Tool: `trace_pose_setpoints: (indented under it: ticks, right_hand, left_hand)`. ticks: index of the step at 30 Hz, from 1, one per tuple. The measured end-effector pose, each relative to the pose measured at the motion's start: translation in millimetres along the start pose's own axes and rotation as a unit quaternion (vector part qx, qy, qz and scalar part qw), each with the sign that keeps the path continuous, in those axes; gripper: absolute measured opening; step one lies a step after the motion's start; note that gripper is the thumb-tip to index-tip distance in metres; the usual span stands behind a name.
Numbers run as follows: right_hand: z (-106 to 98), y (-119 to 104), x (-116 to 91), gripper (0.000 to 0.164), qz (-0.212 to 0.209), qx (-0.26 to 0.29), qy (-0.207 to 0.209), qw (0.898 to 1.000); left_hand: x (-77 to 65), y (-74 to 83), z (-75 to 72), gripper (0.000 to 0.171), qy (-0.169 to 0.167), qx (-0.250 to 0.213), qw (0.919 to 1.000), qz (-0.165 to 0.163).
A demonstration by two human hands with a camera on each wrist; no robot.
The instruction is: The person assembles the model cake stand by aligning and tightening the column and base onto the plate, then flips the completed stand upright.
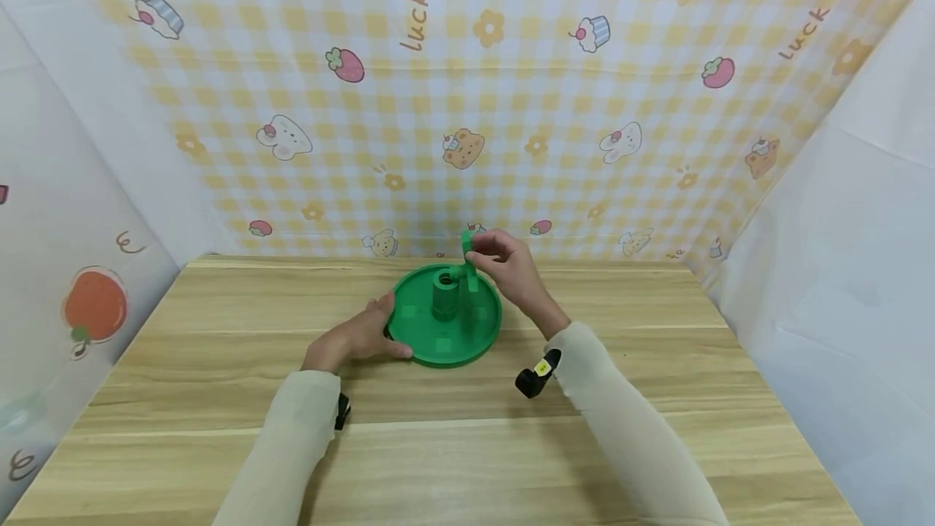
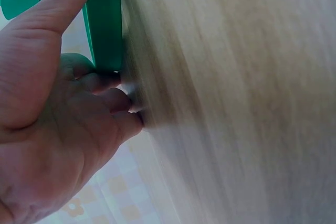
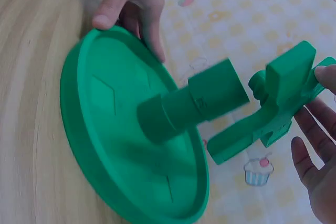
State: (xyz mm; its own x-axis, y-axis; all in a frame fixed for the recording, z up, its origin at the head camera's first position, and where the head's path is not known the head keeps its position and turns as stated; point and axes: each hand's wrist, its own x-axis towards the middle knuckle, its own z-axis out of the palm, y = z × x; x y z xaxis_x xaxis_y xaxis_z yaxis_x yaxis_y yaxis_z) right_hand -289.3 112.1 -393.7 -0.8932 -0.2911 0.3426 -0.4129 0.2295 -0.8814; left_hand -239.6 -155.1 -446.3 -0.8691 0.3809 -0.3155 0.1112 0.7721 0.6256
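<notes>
A round green tray-like base [image 1: 471,339] with a raised rim lies on the table. From its middle rises a thick upright post [image 1: 444,296], whose hollow top shows in the head view. My left hand [image 1: 358,337] grips the base's rim on the left, thumb at the near side and fingers round the edge. Above and just right of the post, my right hand [image 1: 517,273] pinches a green cross-shaped piece [image 3: 286,95] with several flat arms and a short round stub. In the right wrist view the stub faces the post's open end, with a gap between them.
The wooden table [image 1: 409,461] reaches to a checked cloth backdrop [image 1: 438,104] close behind the base. White cloth walls [image 1: 833,250] close off both sides. Each wrist carries a small black camera [image 1: 533,380].
</notes>
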Motion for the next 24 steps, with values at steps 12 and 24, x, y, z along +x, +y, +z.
trace_pose_setpoints:
  ticks: [12, 24]
  right_hand:
    - [22.6, -7.9, 3.8, 0.025, -0.042, -0.116, -0.056, 0.991]
    - [27.0, -5.3, 7.3, 0.026, -0.130, -0.193, -0.122, 0.965]
  left_hand:
    - [0.1, -2.0, -0.2, 0.117, 0.002, -0.003, 1.0000, 0.006]
    - [1.4, -4.1, 0.1, 0.117, 0.002, 0.002, 1.0000, 0.009]
